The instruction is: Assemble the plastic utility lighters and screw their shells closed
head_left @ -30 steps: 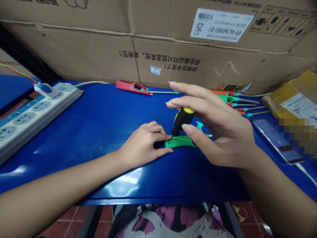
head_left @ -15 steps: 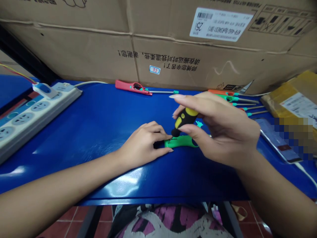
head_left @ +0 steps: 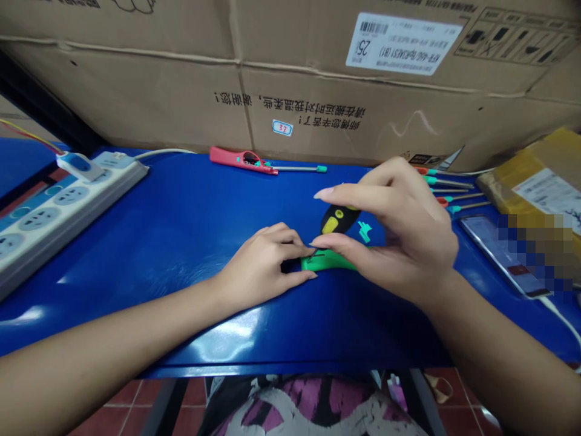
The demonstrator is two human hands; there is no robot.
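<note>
On the blue table point(head_left: 181, 236) lies a green long-nosed lighter point(head_left: 324, 261). My left hand point(head_left: 263, 263) pinches its left end and holds it down, fingers closed. My right hand point(head_left: 399, 233) is curled round a short black-and-yellow screwdriver point(head_left: 336, 219), with thumb and forefinger on its handle; the tool leans over the lighter's left end, its tip hidden. A small green plastic part point(head_left: 364, 230) lies just behind the lighter.
A red lighter point(head_left: 245, 160) lies at the back by a big cardboard box point(head_left: 290, 79). Several more lighters point(head_left: 447, 191) are at the right. A white power strip point(head_left: 59, 206) sits at the left. A phone point(head_left: 503, 254) and a yellow parcel point(head_left: 540, 175) are at the right edge.
My right hand has closed down over the screwdriver and lowered, tilting its handle further to the right. My left hand and the green lighter have stayed put.
</note>
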